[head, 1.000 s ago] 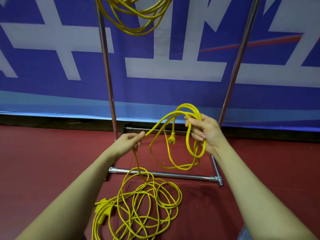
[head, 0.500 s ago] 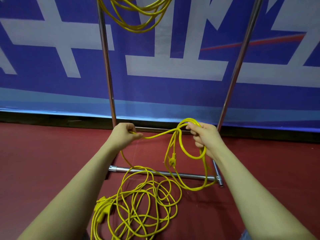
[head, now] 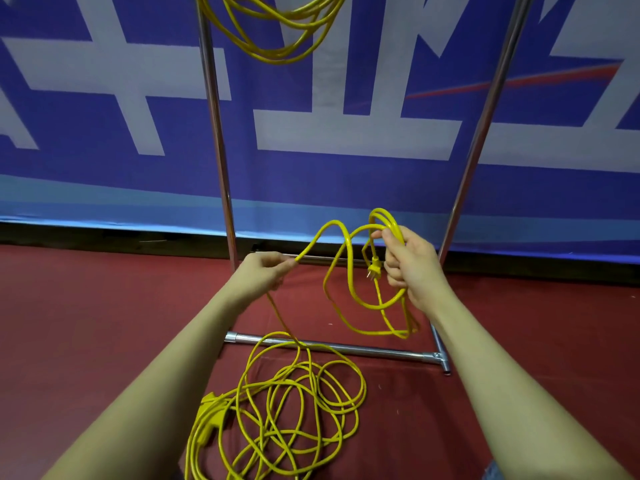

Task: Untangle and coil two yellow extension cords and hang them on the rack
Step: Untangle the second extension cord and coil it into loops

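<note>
Hung coil (head: 277, 36) cut off by top edge, along with rack (head: 214, 133) posts' upper ends. Floor cord (head: 277, 410) cropped at bottom edge. Cord run hidden inside both hands. Socket block (head: 211, 420) partly covered by loops.

A loose cord (head: 277, 403) lies on the floor (head: 86, 323) before the rack (head: 216, 140); a coiled cord (head: 277, 32) hangs above, banner (head: 346, 140) behind.

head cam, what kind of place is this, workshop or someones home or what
Probably an indoor event or exhibition space, not a home, though I can't be sure. A big blue printed banner with white lettering covers the wall, dark red carpet covers the floor, and a bare metal rack holds a hung cord coil.
</note>
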`<state>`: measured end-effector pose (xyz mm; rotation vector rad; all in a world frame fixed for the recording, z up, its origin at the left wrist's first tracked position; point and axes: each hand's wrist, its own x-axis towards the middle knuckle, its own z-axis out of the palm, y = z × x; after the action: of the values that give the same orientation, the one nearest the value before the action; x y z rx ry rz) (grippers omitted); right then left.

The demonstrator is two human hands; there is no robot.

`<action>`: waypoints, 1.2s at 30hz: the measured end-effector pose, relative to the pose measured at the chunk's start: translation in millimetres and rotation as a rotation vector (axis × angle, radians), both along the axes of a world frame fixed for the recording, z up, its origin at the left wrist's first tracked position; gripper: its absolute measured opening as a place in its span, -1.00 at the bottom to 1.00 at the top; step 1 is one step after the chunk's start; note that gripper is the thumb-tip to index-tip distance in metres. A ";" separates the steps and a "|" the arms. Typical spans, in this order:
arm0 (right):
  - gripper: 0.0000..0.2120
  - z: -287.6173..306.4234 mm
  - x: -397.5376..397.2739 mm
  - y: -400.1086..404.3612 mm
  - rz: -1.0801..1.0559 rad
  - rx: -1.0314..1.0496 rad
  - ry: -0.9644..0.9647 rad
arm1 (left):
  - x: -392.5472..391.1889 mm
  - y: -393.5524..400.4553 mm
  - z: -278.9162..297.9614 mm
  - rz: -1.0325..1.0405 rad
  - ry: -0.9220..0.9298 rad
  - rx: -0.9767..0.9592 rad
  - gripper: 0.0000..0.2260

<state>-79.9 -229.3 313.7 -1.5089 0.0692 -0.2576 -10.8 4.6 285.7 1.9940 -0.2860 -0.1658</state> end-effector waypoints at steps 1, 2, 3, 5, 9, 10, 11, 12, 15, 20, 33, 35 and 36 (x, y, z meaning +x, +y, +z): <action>-0.81 0.5 -0.3 0.4 -0.006 -0.019 -0.012 | -1.0 -1.5 0.2 -0.006 0.040 -0.071 -0.72; -0.81 1.4 -0.9 0.5 -0.007 -0.033 -0.023 | -1.8 -3.2 1.8 0.005 0.069 -0.128 -0.65; -0.81 2.1 -1.1 0.7 -0.008 -0.050 -0.033 | -2.1 -4.4 3.4 0.020 0.080 -0.157 -0.63; -0.82 1.9 -1.0 0.1 -0.020 -0.094 -0.042 | -0.6 -4.6 3.4 0.025 0.058 -0.116 -0.68; -0.81 -0.2 -0.6 0.4 -0.028 -0.138 -0.041 | 9.2 0.2 -2.9 0.063 -0.112 0.216 -0.78; -0.82 -0.4 -0.8 0.7 -0.013 -0.136 -0.039 | 9.6 -0.2 -3.6 0.100 -0.178 0.319 -0.78; -0.82 -0.3 -0.8 0.9 0.002 -0.134 -0.035 | 9.6 -1.1 -3.3 0.135 -0.245 0.404 -0.78; -0.83 -0.1 -0.8 0.8 0.013 -0.136 -0.032 | 8.1 -3.0 -0.8 0.174 -0.293 0.447 -0.78; -0.88 0.7 -0.5 2.0 -0.002 -0.186 -0.018 | 3.5 -11.1 11.1 0.233 -0.312 0.329 -0.75; -0.80 -0.4 -2.5 17.9 0.107 -0.323 0.086 | -11.3 -35.7 27.8 0.134 -0.334 0.116 -0.75; -0.65 0.9 1.2 15.4 0.246 -0.549 -0.028 | -11.8 -32.9 24.6 -0.257 -0.407 0.310 -0.60; -0.67 1.7 2.1 13.8 0.254 -0.560 -0.048 | -8.4 -33.3 24.7 -0.207 -0.495 0.392 -0.77; -0.68 1.8 2.6 13.2 0.256 -0.574 -0.060 | -6.9 -33.8 24.8 -0.191 -0.510 0.427 -0.72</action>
<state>-77.3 -216.1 315.5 -2.0559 -0.2660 -0.1177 -17.6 -29.2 310.5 2.4121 -0.8258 0.1833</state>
